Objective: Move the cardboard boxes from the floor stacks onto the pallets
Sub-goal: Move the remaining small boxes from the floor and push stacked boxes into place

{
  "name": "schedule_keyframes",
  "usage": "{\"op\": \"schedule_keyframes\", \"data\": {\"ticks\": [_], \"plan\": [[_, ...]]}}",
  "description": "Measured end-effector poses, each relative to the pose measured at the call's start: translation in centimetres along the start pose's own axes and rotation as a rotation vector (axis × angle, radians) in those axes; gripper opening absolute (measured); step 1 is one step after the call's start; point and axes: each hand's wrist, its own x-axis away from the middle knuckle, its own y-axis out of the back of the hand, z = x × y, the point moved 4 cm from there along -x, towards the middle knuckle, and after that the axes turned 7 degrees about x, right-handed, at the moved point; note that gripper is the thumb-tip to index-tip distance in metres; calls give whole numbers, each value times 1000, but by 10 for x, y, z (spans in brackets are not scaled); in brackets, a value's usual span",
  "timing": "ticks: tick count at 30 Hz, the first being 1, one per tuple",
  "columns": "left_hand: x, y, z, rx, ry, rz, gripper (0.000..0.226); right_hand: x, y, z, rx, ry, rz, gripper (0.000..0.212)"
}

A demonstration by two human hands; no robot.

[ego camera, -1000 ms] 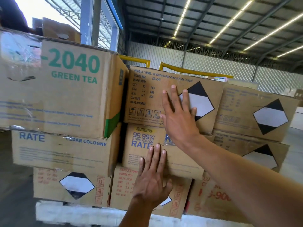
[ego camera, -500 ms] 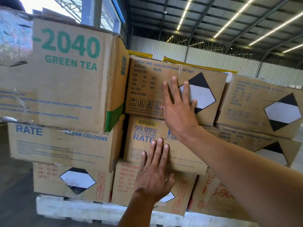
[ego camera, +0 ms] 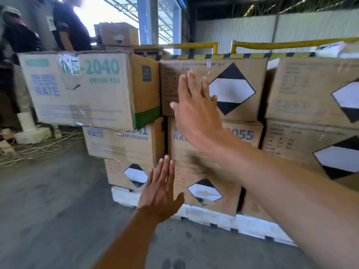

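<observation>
Left hand (ego camera: 161, 193) and right hand (ego camera: 196, 113), fingers straight and holding nothing, face brown cardboard boxes (ego camera: 254, 74) stacked on a white pallet (ego camera: 252, 224); contact unclear.

Brown cardboard boxes (ego camera: 239, 88) stacked three high (diamond labels) on white pallet (ego camera: 206, 214)

A person in a dark top (ego camera: 70, 26) stands at upper left, a second person (ego camera: 15, 37) at the left edge. A blue column (ego camera: 144, 20) rises nearby. Yellow guard rails (ego camera: 194, 44) front a pale corrugated wall (ego camera: 272, 28). Tangled pale cords (ego camera: 38, 149) lie on the grey concrete floor (ego camera: 48, 210)
</observation>
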Motion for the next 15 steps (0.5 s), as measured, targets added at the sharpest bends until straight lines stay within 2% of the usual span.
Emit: {"op": "schedule_keyframes", "data": {"ticks": [2,8,11,15], "plan": [[10,28,10,-64,66,56,100,4,17,11,-62,44,-25,66],[36,82,59,-134,137,-10,94,12,43,60,-124,136,-68,67],[35,84,87,-99,148,-66,97,15,35,96,-101,187,-88,67],[34,60,125,-44,114,-23,94,14,16,147,49,251,-150,71]]}}
